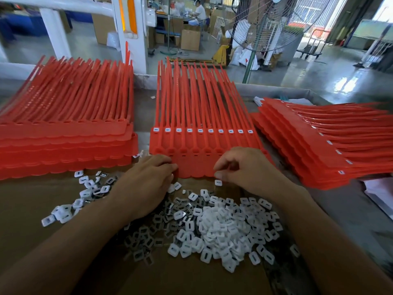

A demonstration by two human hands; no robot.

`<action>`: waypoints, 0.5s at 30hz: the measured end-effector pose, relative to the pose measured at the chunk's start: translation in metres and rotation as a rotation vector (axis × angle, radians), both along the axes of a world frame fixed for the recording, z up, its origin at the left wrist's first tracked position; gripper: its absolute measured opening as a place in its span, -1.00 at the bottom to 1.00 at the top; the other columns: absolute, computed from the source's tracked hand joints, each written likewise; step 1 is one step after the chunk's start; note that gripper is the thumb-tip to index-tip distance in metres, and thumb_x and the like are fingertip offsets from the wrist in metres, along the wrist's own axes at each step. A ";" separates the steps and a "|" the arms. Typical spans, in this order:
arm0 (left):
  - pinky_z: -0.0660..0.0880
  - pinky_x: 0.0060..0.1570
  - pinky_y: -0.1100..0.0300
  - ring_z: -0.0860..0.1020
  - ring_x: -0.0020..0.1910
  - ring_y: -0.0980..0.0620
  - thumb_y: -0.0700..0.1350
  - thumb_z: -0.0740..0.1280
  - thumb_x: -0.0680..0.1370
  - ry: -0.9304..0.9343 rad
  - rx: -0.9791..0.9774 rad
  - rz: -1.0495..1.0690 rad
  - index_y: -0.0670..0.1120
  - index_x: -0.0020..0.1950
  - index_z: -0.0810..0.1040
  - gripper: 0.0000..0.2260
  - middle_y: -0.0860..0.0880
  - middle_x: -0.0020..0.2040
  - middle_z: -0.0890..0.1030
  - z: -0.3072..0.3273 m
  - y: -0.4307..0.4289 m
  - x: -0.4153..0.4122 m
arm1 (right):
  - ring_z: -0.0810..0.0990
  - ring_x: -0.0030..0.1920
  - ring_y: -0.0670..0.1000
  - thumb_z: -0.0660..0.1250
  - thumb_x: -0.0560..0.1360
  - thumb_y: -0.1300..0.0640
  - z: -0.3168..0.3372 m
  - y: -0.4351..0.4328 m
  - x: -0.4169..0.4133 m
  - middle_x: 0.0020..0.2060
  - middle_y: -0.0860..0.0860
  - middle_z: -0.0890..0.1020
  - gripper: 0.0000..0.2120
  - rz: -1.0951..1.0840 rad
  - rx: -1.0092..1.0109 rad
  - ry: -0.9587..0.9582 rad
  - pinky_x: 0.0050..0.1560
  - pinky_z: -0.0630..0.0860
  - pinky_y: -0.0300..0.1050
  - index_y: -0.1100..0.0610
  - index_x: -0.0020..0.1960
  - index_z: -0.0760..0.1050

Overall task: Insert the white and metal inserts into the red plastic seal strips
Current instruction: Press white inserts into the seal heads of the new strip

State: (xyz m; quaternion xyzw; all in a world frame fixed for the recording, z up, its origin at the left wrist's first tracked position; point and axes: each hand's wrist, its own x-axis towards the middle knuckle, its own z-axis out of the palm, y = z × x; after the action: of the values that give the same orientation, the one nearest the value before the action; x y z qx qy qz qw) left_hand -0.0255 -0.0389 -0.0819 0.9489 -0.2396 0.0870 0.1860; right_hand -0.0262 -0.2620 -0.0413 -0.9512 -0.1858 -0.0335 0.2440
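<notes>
Heaped nearest the camera on the cardboard-covered surface (pixel 32 220) are the loose white inserts (pixel 223 231), with darker metal inserts (pixel 161 211) mixed in at their left. These pieces are judged light, small and rigid, and easily scattered. Each is best pinched by its outer edges so that the slot is kept clear.

Beyond the heap lies the middle stack of red seal strips (pixel 202 145), with a row of fitted inserts (pixel 210 130) already seated across its top sheet. The strips are judged thin and flexible, so the broad near end should be held down while an insert is pressed in.

The left hand (pixel 148 184) is curled onto the near edge of that stack and appears to grip it. The right hand (pixel 244 169) is curled at the same edge, with a single insert (pixel 218 182) just below its thumb; whether it is pinched cannot be told.

A left stack (pixel 63 135) and a right stack (pixel 319 145) crowd the work on both sides, and a standing fan (pixel 276 22) is seen well behind.
</notes>
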 end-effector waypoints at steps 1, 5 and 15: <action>0.18 0.28 0.25 0.26 0.31 0.13 -0.02 0.07 0.58 0.003 0.000 0.002 0.01 0.33 0.40 -0.66 0.10 0.33 0.36 0.000 0.000 0.000 | 0.47 -0.20 -0.35 0.44 0.39 0.15 0.001 0.004 -0.003 -0.28 -0.21 0.53 -0.94 0.050 0.014 0.042 -0.15 0.38 -0.51 0.01 -0.19 0.60; 0.14 0.28 0.26 0.24 0.33 0.13 -0.01 0.07 0.58 0.019 0.007 0.005 0.02 0.34 0.38 -0.65 0.10 0.34 0.34 0.000 0.000 -0.001 | 0.45 -0.25 -0.40 0.44 0.39 0.13 0.001 0.012 -0.007 -0.35 -0.25 0.49 -0.95 0.169 -0.094 0.139 -0.15 0.36 -0.52 0.05 -0.14 0.63; 0.10 0.32 0.27 0.21 0.37 0.12 0.00 0.07 0.58 0.027 0.027 -0.006 0.03 0.38 0.33 -0.64 0.09 0.39 0.30 0.000 0.002 -0.002 | 0.47 -0.26 -0.24 0.36 0.47 0.09 -0.001 0.016 -0.009 -0.30 -0.21 0.48 -0.78 0.159 -0.228 0.272 -0.32 0.37 -0.42 -0.09 -0.29 0.38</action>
State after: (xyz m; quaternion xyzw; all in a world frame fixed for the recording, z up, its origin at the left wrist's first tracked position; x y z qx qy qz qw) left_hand -0.0275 -0.0367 -0.0818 0.9517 -0.2410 0.0703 0.1768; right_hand -0.0350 -0.2458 -0.0424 -0.9508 -0.2283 0.1358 0.1592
